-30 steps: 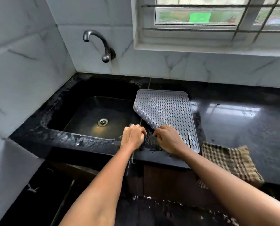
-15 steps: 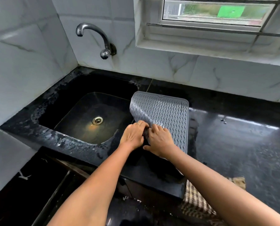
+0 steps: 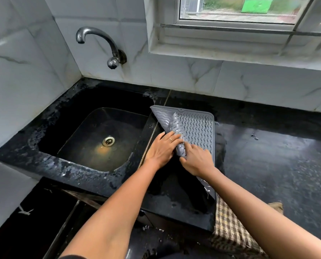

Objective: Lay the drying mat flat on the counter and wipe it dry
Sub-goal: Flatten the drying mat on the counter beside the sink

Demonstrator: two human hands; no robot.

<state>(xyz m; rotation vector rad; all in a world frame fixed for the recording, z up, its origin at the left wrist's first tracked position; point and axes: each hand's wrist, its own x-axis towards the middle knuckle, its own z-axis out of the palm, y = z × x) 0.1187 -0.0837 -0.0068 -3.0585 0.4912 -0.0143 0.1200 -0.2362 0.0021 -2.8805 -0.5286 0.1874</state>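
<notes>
bare forearms, thin ring (image 3: 170, 140) on left grip (image 3: 162, 149)

We see soft daylight from the window (image 3: 249, 10) above. It glares pale on the wet black counter (image 3: 279, 157). Wide-angle distortion bends our picture's edges.

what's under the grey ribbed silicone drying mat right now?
The grey ribbed silicone drying mat lies on the wet black stone counter. Its near-left corner is folded up, exposing bare counter. Anything under the flat part is covered. The checked cloth lies at its near end.
</notes>
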